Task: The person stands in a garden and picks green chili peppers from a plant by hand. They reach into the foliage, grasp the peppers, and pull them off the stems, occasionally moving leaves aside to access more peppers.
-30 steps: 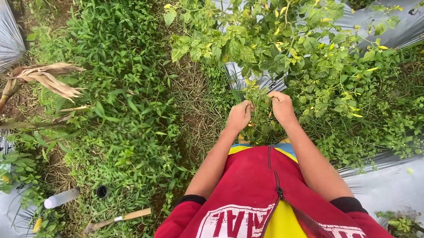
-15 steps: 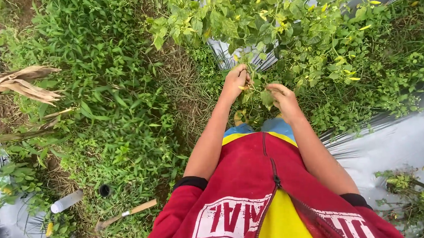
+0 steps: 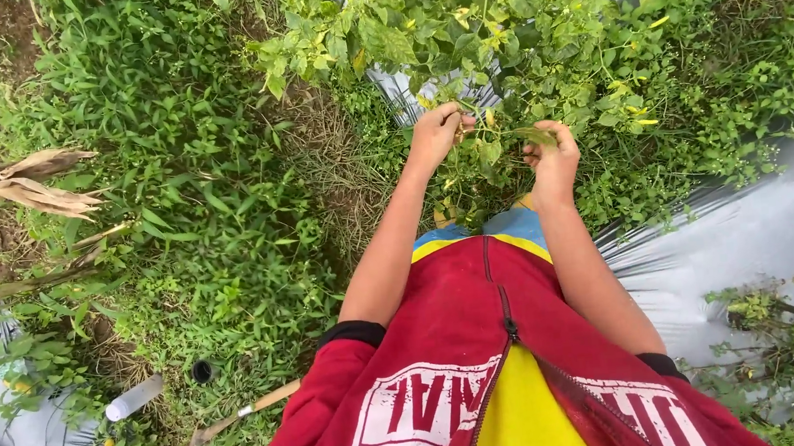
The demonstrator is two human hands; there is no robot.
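**Two hands at work in a chili plant**

A person in a red and yellow top (image 3: 511, 383) reaches both bare arms forward into a leafy chili plant (image 3: 496, 39) that grows out of silver plastic sheeting (image 3: 752, 235). The left hand (image 3: 435, 136) is curled, its fingertips pinched around a thin green stem at the lower edge of the plant. The right hand (image 3: 553, 156) is close beside it, fingers bent and closed on a leaf or small sprig; what exactly sits between the fingers is too small to tell. The two hands are near each other but apart, with leaves hanging between them. Small yellow chilies (image 3: 646, 122) show among the foliage above and to the right of the hands.

To the left of the plant lies a wide strip of weeds and grass (image 3: 200, 199). A dry, brown corn husk (image 3: 22, 184) droops at the far left edge. Lower left, on the ground among the weeds, are a white plastic bottle (image 3: 134, 397) on its side, a small black cap (image 3: 202, 371) just beside it, and a tool with a wooden handle (image 3: 247, 412) lying flat near the person's left sleeve. More plastic sheeting runs along the left edge.
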